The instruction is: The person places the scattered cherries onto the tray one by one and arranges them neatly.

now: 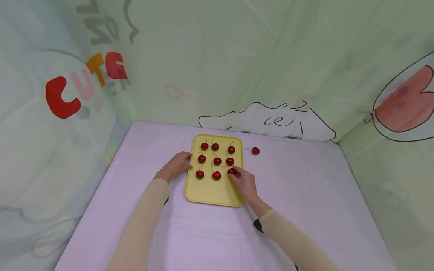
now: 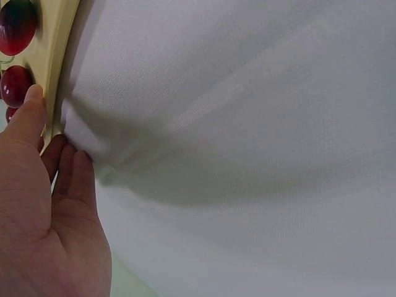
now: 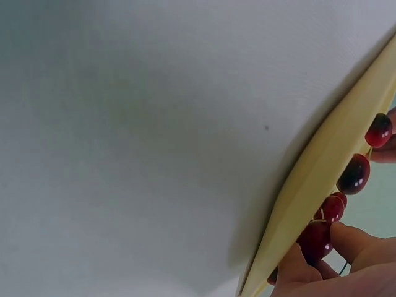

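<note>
A yellow tray [image 1: 210, 194] lies on the table, bearing several dark red cherries with thin stems, set out in three rows. My right hand [image 1: 245, 183] reaches over the tray's right edge and pinches a cherry [image 1: 231, 171] at the right end of the nearest row. In the right wrist view, thumb and fingers close round that cherry [image 3: 317, 240], low over the tray. On the opposite side, my left hand [image 1: 174, 166] grips the tray's left rim. Seen from the left wrist, its thumb [image 2: 32, 114] lies over the rim while the other fingers stay outside.
One loose cherry [image 1: 255, 150] lies on the table right of the tray, its stem pointing left. A pale lilac cloth [image 1: 298, 180] covers the table. Printed fabric walls [image 1: 217, 75] stand at the back and both sides.
</note>
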`<state>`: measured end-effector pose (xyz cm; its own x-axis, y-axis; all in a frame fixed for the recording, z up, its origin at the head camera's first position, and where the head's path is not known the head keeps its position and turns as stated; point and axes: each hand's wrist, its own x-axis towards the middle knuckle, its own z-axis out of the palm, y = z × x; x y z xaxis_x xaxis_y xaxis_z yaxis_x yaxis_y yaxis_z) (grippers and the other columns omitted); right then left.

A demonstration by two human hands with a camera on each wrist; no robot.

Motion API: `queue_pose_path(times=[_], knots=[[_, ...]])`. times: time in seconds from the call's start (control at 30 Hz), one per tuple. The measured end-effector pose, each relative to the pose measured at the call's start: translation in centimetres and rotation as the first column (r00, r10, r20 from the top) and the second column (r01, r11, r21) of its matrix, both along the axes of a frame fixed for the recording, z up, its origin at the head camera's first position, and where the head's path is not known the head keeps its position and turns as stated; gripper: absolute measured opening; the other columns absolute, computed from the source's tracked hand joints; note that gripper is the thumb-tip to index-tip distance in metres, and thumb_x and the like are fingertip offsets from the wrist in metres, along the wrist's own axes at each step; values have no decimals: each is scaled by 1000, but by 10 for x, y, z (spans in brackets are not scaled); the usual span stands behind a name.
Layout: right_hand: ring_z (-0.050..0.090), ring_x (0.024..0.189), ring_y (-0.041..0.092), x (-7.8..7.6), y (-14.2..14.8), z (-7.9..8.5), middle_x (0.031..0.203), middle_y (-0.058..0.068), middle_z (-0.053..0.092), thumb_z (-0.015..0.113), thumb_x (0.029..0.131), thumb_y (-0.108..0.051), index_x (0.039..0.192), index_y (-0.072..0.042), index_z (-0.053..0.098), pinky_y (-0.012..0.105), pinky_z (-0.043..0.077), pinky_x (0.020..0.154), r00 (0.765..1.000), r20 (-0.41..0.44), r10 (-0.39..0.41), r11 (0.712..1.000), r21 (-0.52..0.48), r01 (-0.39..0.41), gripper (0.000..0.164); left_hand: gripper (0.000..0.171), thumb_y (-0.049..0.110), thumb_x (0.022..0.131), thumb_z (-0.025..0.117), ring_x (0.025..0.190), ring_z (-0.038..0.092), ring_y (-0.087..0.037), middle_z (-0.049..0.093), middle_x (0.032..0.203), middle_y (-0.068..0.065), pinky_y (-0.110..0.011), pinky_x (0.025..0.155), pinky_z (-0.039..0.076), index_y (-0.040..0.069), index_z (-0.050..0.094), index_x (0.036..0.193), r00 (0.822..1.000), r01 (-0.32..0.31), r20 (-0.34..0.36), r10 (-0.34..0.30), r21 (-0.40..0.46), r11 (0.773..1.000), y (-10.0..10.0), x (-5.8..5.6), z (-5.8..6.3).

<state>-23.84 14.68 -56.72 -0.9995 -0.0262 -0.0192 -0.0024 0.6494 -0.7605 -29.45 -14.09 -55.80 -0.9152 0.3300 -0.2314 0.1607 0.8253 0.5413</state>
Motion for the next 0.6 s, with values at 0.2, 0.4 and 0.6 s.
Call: queue_pose_path(times=[0.2, 0.4, 0.6], knots=[[64, 109, 30, 2, -4, 1, 122, 20, 65, 70, 92, -17, 128, 3, 61, 41, 55, 92, 1000, -15, 13, 1000, 26, -13, 42, 56, 25, 97, 63, 139, 36, -30, 44, 147, -15, -41, 118, 27, 2, 43, 144, 1000, 3, -7, -3, -3, 1000, 0, 0, -1], [65, 105, 26, 1, -6, 0, 123, 18, 65, 69, 93, -17, 130, 2, 61, 38, 56, 89, 1000, -12, 12, 998, 57, -12, 42, 56, 25, 97, 63, 139, 35, -29, 43, 148, -14, -41, 118, 27, 3, 42, 144, 1000, -12, 6, 12, -4, 1000, 0, 0, 1], [65, 103, 25, 1, -6, -4, 121, 17, 66, 69, 93, -16, 129, 1, 62, 38, 56, 89, 999, -42, 16, 994, 108, -12, 40, 55, 25, 97, 63, 139, 36, -28, 44, 147, -14, -41, 118, 27, 3, 43, 144, 1000, -19, 10, 19, 2, 1000, 0, 2, 2]])
